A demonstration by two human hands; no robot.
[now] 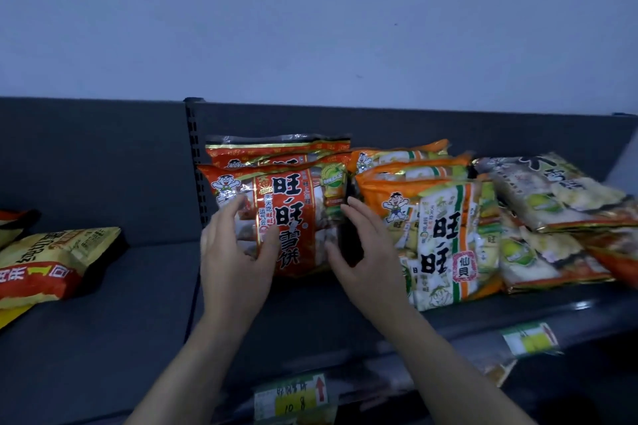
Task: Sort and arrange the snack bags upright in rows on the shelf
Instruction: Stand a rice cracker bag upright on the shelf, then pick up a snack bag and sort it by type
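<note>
head: left grip [238,252], right grip [366,252] flank red bag [293,217].

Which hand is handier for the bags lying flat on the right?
Right. The right hand is at the right edge of the red bag, nearer the flat pile; the left hand is on its left side and would likely cross over.

The red snack bag [293,217] is thin plastic film, glossy and crinkled, with a gold foil-like band along its top seal. The orange-and-green bags [445,245] beside it have the same shiny film (the creases glint most). The yellow bag [51,252] looks slightly duller. The shelf [138,304] is dark, smooth, matt metal, as is its slotted upright [192,155]. The price labels [293,397] look like paper. The wall [310,10] is matt.
</note>
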